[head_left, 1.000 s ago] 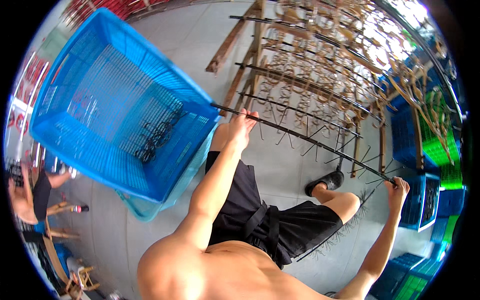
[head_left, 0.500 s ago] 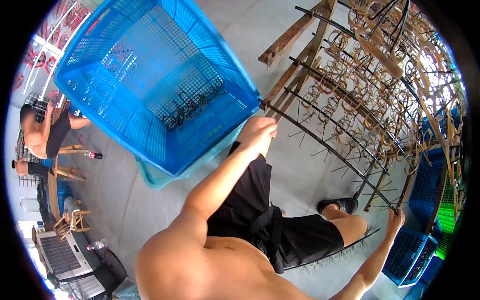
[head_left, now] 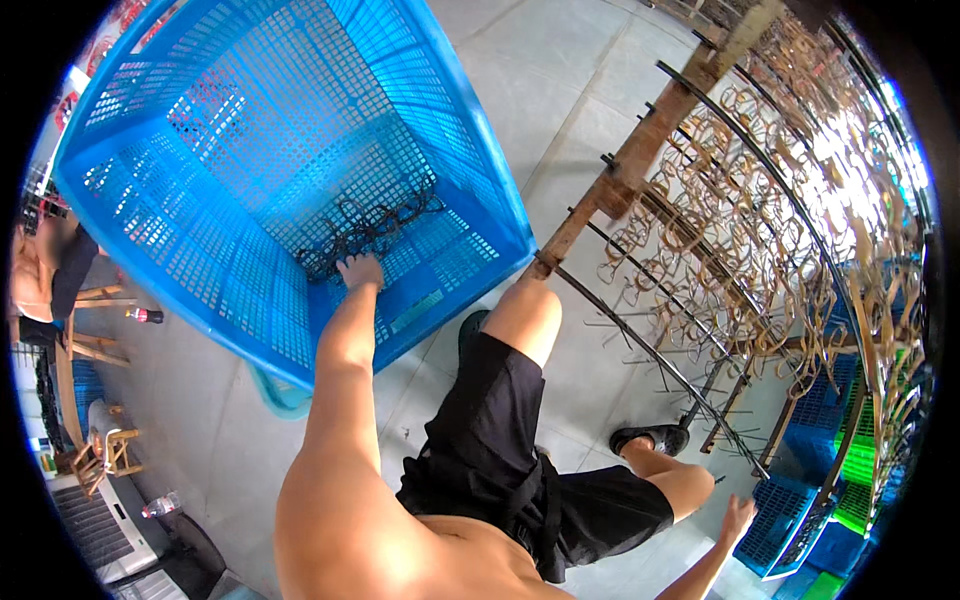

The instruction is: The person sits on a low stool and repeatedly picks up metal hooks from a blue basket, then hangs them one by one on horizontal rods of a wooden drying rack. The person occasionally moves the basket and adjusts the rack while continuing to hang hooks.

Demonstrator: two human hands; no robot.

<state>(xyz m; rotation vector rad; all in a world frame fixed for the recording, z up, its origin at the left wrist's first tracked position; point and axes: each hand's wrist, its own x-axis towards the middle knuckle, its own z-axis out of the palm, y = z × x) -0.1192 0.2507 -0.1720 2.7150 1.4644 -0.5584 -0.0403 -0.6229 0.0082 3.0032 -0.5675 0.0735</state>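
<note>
My left hand (head_left: 360,271) reaches down into a large blue plastic basket (head_left: 240,235), fingers stretched out at a small pile of dark, thin looped pieces (head_left: 370,228). None of the pieces is visibly lifted. Low at the right, my right hand (head_left: 738,518) is off the rack, thumb apart from the fingers, with nothing visible in it. Just above that hand lies the near end of a dark rod (head_left: 655,350) with thin side prongs. The rod's other end meets a wooden beam (head_left: 640,160) of the rack beside my knee.
Many tan curved loops (head_left: 740,200) hang from the rack's other rods. Blue crates (head_left: 775,525) and green crates (head_left: 860,450) stand at the right. Another person (head_left: 45,265) sits at the far left by a wooden stool (head_left: 120,450). A bottle (head_left: 160,504) is at lower left.
My left hand has moved from the rod's far end into the basket. My right hand has let go of the rod's near end and dropped lower. The view has shifted.
</note>
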